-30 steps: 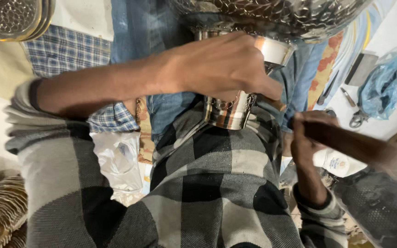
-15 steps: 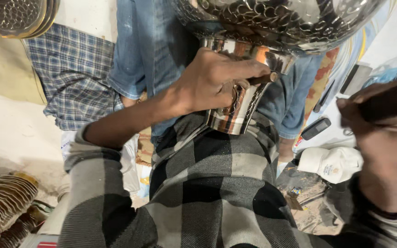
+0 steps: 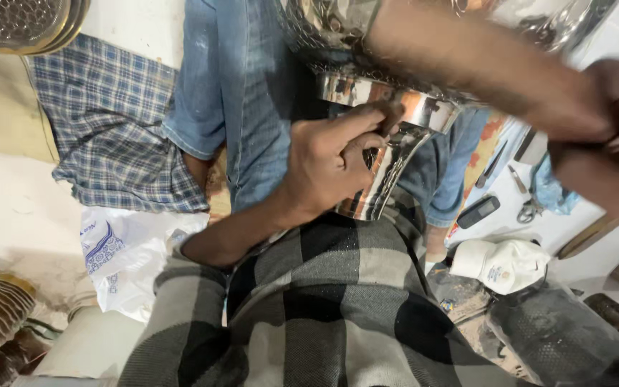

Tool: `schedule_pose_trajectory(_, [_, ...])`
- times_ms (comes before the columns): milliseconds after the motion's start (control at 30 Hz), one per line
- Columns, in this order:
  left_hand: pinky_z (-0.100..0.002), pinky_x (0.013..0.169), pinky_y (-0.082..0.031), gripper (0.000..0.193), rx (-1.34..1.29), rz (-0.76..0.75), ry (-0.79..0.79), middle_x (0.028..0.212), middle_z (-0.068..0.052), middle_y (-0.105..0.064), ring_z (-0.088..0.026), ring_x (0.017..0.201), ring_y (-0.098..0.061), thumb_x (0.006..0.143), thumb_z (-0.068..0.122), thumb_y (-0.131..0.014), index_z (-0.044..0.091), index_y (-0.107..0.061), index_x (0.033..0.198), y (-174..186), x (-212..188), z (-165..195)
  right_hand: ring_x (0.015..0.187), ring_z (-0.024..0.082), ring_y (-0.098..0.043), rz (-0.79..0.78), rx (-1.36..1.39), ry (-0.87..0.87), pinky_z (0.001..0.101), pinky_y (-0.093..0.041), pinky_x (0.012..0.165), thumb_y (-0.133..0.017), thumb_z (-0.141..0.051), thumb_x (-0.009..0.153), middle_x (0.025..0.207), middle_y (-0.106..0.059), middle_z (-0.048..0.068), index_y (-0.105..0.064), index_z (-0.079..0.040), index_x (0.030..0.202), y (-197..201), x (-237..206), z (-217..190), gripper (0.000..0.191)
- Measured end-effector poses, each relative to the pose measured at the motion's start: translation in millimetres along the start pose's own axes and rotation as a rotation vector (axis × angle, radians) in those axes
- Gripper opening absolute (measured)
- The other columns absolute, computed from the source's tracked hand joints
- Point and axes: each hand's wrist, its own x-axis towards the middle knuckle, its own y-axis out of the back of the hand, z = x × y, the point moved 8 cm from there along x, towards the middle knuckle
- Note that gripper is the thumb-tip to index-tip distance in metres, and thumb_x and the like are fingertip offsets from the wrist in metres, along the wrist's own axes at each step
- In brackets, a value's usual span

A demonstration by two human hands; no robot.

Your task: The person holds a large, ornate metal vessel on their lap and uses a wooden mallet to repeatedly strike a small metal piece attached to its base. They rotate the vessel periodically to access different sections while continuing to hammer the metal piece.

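Against lap, left hand [image 3: 334,161] clamps shiny embossed metal vessel's flared foot [image 3: 381,175], steadying it; right hand [image 3: 603,140] fist-closed on thin, blurred tool.

the scene is lit evenly and fairly brightly from above, with soft shadows cast under the left hand [image 3: 331,161]. bright glare is thrown off the polished metal vessel [image 3: 385,154]. the right hand [image 3: 603,136] is smeared by motion blur. the centre is rendered sharply, while wide-angle stretching is seen at the edges.
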Motion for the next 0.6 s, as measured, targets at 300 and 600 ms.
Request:
schedule_pose_trajectory(300, [-0.023, 0.081, -0.064, 0.019, -0.108, 0.244, 0.113, 0.097, -0.011, -0.075, -0.014, 0.091, -0.077, 0.094, -0.021, -0.057, -0.007, -0.067, 0.103, 11, -11, 1, 0.057, 0.021, -0.066, -0.131, -0.406, 0.022, 0.0364, -0.051, 0.050, -0.071, 0.012, 0.074, 0.068, -0.064, 0.013, -0.068, 0.003, 0.108, 7, 48, -82, 0.035])
schedule_pose_trajectory(600, [-0.029, 0.086, -0.066, 0.020, -0.253, 0.265, 0.162, 0.102, -0.016, -0.075, -0.021, 0.098, -0.076, 0.090, -0.021, -0.056, -0.013, -0.063, 0.107, 10, -19, -16, 0.052, 0.020, -0.064, -0.188, -0.633, 0.075, 0.0352, -0.049, 0.050, -0.077, 0.005, 0.069, 0.061, -0.063, 0.011, -0.068, 0.001, 0.100, 0, 57, -138, 0.032])
